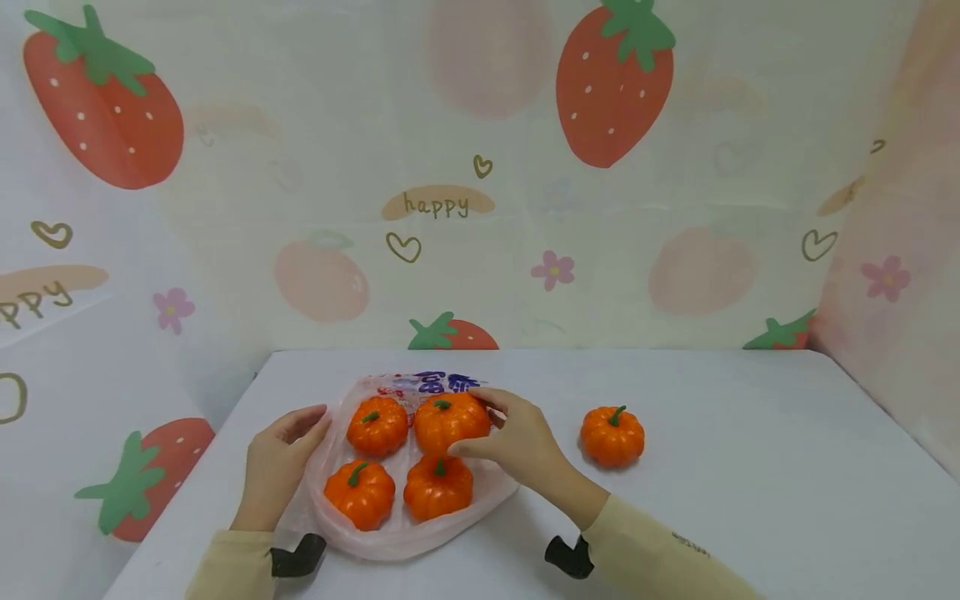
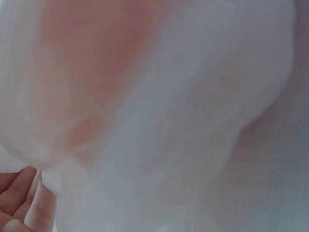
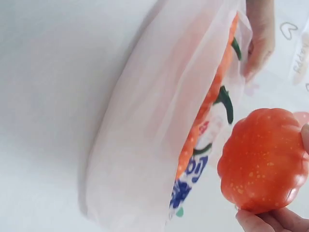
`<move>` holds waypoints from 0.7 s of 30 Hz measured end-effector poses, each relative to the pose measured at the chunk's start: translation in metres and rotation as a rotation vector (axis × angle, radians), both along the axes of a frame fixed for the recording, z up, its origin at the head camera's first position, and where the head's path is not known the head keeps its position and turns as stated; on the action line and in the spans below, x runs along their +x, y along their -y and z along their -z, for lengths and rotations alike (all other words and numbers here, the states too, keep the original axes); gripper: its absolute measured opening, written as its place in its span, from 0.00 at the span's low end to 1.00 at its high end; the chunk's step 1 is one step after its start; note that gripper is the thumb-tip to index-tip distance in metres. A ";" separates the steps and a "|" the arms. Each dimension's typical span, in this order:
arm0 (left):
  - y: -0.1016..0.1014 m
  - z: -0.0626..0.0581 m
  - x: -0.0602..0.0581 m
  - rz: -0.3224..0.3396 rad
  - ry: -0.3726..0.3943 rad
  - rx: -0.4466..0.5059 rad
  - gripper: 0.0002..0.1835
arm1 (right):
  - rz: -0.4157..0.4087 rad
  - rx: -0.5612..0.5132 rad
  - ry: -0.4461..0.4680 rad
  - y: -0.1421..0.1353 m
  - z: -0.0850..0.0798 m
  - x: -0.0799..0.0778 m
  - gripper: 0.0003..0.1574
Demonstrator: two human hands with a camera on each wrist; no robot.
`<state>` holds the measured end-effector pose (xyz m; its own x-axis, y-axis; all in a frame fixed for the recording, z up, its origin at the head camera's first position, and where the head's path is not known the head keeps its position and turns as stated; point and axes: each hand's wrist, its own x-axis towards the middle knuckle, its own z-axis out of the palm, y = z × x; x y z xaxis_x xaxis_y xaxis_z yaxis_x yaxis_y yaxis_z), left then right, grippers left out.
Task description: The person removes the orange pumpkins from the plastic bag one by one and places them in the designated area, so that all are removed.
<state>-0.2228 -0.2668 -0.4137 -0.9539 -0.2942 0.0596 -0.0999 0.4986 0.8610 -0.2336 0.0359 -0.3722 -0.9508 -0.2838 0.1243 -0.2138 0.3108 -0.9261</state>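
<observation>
Head view, right hand (image 1: 521, 442) gripping pumpkin (image 1: 453, 421), left hand (image 1: 276, 467) pinching bag (image 1: 397, 543), three pumpkins (image 1: 360, 498) inside, loose pumpkin (image 1: 611, 439) on table (image 1: 720, 508)

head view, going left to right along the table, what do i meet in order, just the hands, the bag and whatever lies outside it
Left hand, bag, right hand, lone pumpkin.

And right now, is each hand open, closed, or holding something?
Left hand: closed, pinching the plastic bag.
Right hand: closed, holding an orange pumpkin.
</observation>
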 end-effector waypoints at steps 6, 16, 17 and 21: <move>-0.001 0.001 -0.001 0.001 0.005 -0.013 0.32 | 0.035 -0.007 -0.034 -0.030 -0.005 0.009 0.44; 0.000 0.000 0.000 0.008 0.001 -0.025 0.31 | 0.086 -0.002 -0.022 -0.073 -0.006 0.028 0.46; 0.000 0.001 -0.001 0.009 0.002 -0.023 0.32 | 0.098 -0.006 -0.017 -0.078 -0.005 0.029 0.46; -0.001 0.001 -0.001 0.015 0.009 -0.027 0.32 | 0.134 -0.049 0.018 -0.094 -0.004 0.037 0.47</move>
<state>-0.2233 -0.2661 -0.4143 -0.9587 -0.2783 0.0586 -0.1001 0.5229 0.8465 -0.1966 0.1299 -0.3686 -0.9819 -0.1482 0.1177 -0.1570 0.2902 -0.9440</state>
